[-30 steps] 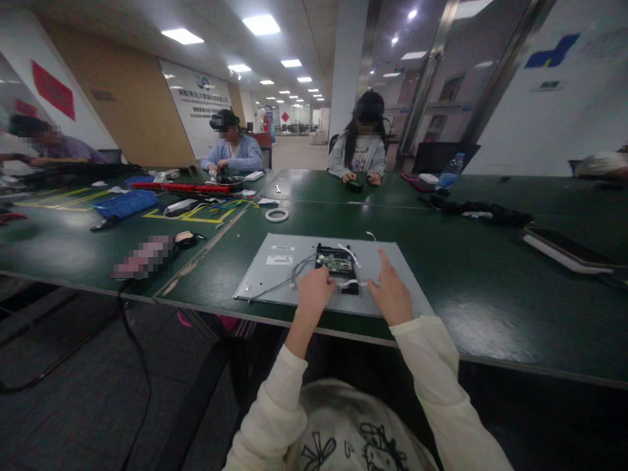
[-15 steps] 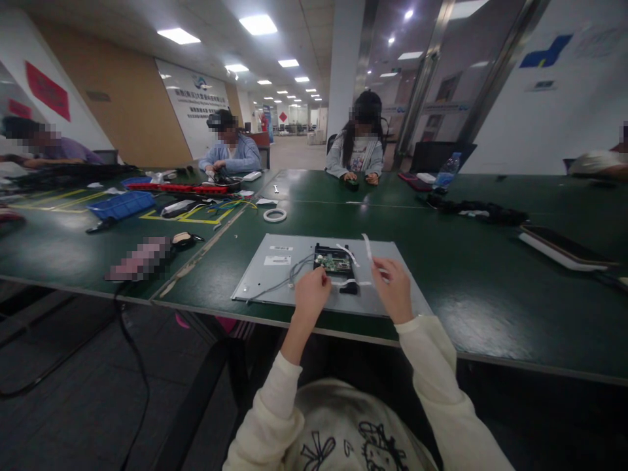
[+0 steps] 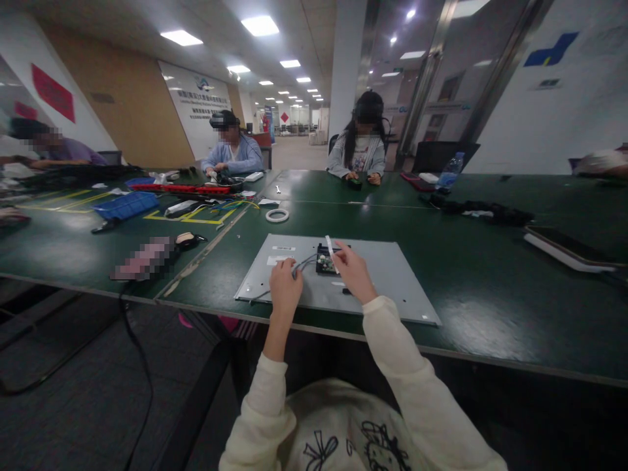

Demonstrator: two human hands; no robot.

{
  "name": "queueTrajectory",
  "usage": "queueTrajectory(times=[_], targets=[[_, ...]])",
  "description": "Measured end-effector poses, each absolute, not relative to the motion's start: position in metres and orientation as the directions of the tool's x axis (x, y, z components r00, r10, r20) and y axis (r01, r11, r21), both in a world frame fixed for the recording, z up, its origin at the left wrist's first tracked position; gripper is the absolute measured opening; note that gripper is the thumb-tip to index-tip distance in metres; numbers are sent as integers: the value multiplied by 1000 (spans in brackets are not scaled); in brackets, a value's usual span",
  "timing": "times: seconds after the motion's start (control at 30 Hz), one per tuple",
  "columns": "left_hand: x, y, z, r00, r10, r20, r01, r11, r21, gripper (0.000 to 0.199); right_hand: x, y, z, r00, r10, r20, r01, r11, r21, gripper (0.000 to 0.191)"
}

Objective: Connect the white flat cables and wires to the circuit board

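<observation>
A flat grey metal panel lies on the table in front of me, with a green circuit board in a black frame on its middle. My right hand is over the board and partly hides it. A strip of white tape is pinched between its thumb and fingers. My left hand is at the left of the board, its fingers closed on the grey cable that runs to the board. A white label shows on the panel behind that hand.
A roll of white tape lies beyond the panel, with a small wrench farther back. Blue trays and wires are on the left, a water bottle and a phone-like device on the right. Co-workers sit around the table.
My right hand has moved left with the tape strip, from the panel's right side to over the board. My left hand has shifted left, away from the board's front edge to the cable.
</observation>
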State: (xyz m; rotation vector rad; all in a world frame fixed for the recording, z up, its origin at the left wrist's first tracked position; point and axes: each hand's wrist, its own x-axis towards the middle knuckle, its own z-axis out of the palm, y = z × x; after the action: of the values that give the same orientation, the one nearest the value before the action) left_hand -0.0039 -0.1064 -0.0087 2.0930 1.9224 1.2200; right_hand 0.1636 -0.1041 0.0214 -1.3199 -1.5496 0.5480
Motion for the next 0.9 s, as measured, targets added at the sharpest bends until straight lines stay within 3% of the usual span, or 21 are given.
queueTrajectory(times=[0.1,0.3,0.67,0.9], targets=[[-5,-106,-11,-85,860,503,804,-239,544,22,140,-94,20,12,917,398,427,355,-832,44],[-6,-105,-13,-86,864,496,790,-244,562,23,113,-84,3,-3,940,342,433,309,-847,21],[-6,-105,-13,-77,854,515,764,-281,580,30,105,-80,-5,-46,921,386,442,366,-819,20],[-4,-108,-9,-124,849,514,790,-229,568,32,101,-87,-11,-69,984,166,381,180,-907,26]])
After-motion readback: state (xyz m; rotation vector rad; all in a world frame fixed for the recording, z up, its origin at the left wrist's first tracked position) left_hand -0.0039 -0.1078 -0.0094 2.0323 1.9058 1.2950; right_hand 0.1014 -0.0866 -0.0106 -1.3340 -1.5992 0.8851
